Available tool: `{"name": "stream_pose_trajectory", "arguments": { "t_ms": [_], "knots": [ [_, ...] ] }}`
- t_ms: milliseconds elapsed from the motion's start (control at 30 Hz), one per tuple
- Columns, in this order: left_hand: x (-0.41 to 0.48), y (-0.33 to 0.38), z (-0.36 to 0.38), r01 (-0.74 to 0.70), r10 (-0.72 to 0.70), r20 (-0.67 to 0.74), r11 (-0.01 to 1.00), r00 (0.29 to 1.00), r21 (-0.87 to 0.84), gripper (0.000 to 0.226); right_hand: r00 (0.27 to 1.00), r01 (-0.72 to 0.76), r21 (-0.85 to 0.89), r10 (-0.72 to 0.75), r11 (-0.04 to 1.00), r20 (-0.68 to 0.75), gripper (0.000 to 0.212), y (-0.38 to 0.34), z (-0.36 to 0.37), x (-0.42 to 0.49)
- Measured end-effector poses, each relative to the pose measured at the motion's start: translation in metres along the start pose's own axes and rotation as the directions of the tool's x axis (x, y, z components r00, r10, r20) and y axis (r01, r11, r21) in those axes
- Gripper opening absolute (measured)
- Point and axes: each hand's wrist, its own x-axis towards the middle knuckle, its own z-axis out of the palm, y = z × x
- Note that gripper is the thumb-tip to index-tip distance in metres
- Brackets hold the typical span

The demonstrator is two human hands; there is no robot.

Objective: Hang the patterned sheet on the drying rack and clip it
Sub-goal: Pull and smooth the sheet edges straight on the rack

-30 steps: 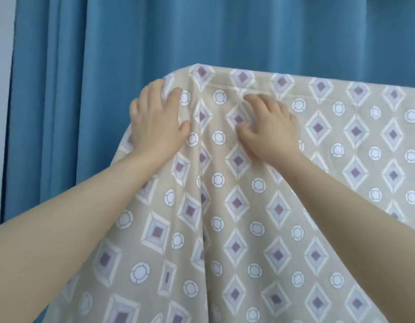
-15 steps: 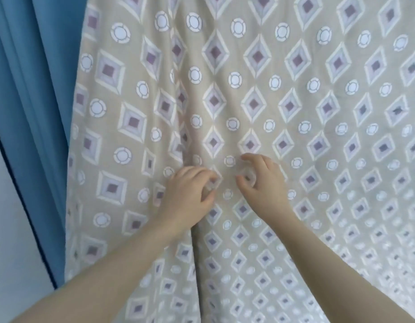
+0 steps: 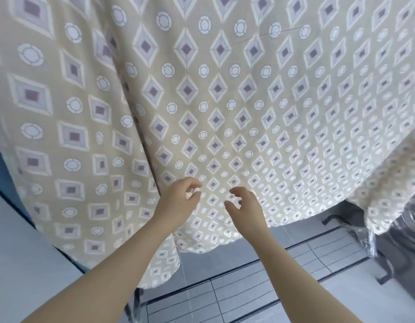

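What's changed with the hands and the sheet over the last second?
The left hand and right hand moved down the sheet from its top edge to near the hem, pinching it midway. Both now look loose, holding nothing. The sheet still hangs draped.

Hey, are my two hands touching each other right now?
Apart. The head view shows a strip of the sheet plainly visible between the left hand and the right hand.
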Motion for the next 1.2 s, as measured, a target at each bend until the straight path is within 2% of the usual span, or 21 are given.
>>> {"name": "stream_pose_trajectory", "arguments": {
  "t_ms": [200, 400, 567, 800, 1033, 1200],
  "knots": [
    [0.000, 0.033, 0.071, 0.060, -0.059, 0.038, 0.998, 0.998, -0.037, 0.014, 0.998, -0.056, 0.066, 0.057, 0.996, -0.013, 0.031, 0.057, -0.053, 0.007],
    [0.023, 0.072, 0.151, 0.166, -0.160, 0.080, 0.984, 0.984, -0.069, 0.015, 0.991, -0.125, 0.061, 0.122, 0.990, 0.054, 0.030, 0.111, -0.106, 0.033],
    [0.028, 0.069, 0.170, 0.243, -0.239, 0.061, 0.967, 0.969, -0.080, 0.014, 0.980, -0.136, 0.042, 0.129, 0.990, 0.149, 0.028, 0.129, -0.106, 0.048],
    [0.001, 0.024, 0.132, 0.377, -0.383, -0.024, 0.916, 0.923, -0.135, 0.015, 0.956, -0.090, 0.023, 0.080, 0.996, 0.282, 0.026, 0.101, -0.046, 0.043],
    [-0.048, -0.062, 0.048, 0.447, -0.460, -0.109, 0.886, 0.881, -0.125, 0.018, 0.917, -0.066, 0.004, 0.059, 0.998, 0.394, 0.027, 0.044, 0.065, 0.002],
    [-0.094, -0.126, -0.012, 0.565, -0.574, -0.238, 0.817, 0.783, -0.112, 0.017, 0.843, -0.078, -0.003, 0.068, 0.997, 0.533, 0.027, 0.013, 0.138, -0.036]
  ]
}}
